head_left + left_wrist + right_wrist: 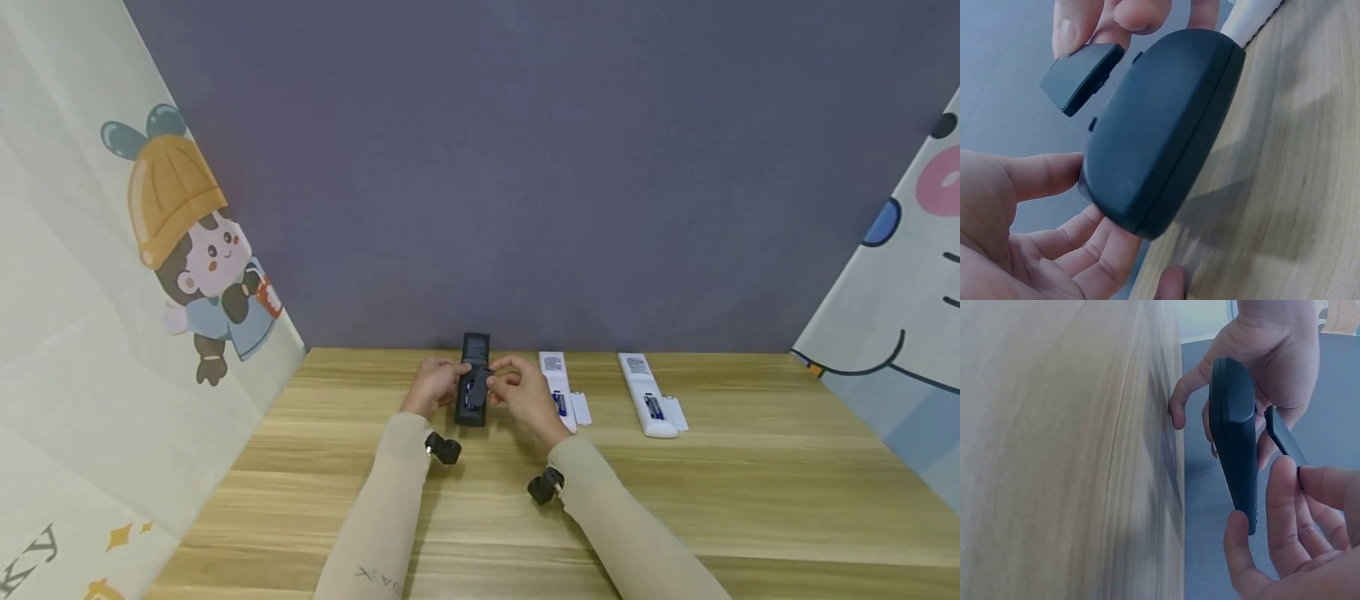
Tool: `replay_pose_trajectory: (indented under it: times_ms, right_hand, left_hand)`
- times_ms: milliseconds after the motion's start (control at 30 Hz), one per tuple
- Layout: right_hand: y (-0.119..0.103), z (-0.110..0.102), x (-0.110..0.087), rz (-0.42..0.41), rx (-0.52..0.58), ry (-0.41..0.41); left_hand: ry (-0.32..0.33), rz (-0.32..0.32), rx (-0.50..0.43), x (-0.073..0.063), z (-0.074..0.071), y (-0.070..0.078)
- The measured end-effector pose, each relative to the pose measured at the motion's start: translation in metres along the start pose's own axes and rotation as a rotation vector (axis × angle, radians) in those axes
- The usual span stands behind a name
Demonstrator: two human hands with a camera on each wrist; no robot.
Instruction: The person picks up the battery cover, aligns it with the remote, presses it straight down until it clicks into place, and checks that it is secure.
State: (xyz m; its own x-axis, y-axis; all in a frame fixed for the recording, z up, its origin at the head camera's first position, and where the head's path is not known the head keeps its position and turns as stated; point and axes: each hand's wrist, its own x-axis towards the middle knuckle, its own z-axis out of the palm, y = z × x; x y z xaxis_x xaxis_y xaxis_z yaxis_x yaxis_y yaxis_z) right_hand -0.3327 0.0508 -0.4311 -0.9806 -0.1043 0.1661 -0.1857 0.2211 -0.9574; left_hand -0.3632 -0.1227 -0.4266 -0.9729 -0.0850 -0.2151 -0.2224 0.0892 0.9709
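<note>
A black remote control is held back side up over the table by my left hand, thumb on one edge and fingers beneath. Blue batteries show in its uncovered compartment. My right hand pinches the black battery cover between thumb and finger, tilted over that compartment. In the left wrist view, the cover is apart from the rounded end of the remote. One right fingertip touches the remote's edge in the right wrist view.
Two white remotes, one near and one farther right, lie back side up with batteries showing. A white cover lies beside the first, another beside the second. The grey wall rises behind the wooden table.
</note>
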Motion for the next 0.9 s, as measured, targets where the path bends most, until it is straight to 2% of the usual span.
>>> replay_pose_trajectory:
  times_ms: [233,467,900]
  right_hand:
    - [-0.0022,0.0005,-0.0020,-0.025,-0.041,-0.004]
    - [-0.0016,0.0012,-0.0035,-0.071,-0.054,-0.015]
    - [-0.0002,0.0040,-0.0036,-0.110,-0.082,-0.008]
  left_hand:
    - [0.005,0.007,0.023,-0.0020,0.0008,0.0008]
    - [-0.003,0.007,-0.003,-0.0023,0.0013,0.0021]
    - [-0.008,0.013,0.011,-0.0030,0.0014,0.0021]
